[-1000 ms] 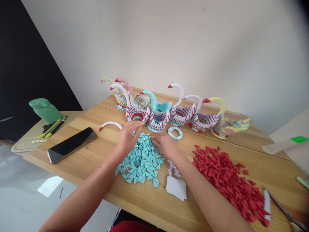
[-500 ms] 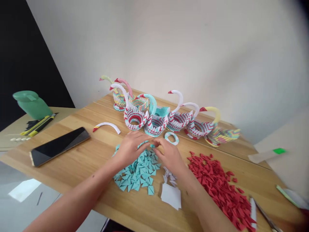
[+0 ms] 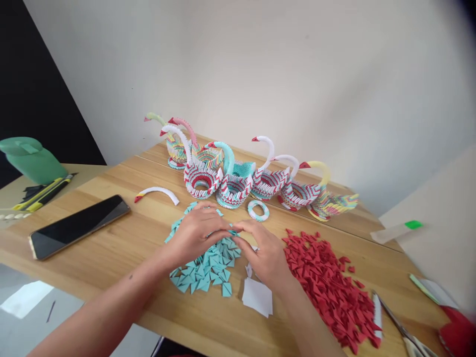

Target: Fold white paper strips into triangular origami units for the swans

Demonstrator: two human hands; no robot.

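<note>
My left hand hovers above a pile of teal folded paper triangles. Opposite it, my right hand meets it fingertip to fingertip. Both hands pinch a small teal folded paper piece, mostly covered by the fingers. Under my right hand lie a few white folded pieces, partly hidden, with a small stack of white paper slips in front of them. A white and teal paper ring rests just beyond the hands.
Several paper swans line the back of the table. A loose white swan neck and a phone lie left. Right are a heap of red folded pieces, scissors and a clear, green-ended item.
The view has shifted, so the table's things appear further left. My right hand has come lower over the white folded pieces and hides more of them. The fingertips still meet.
</note>
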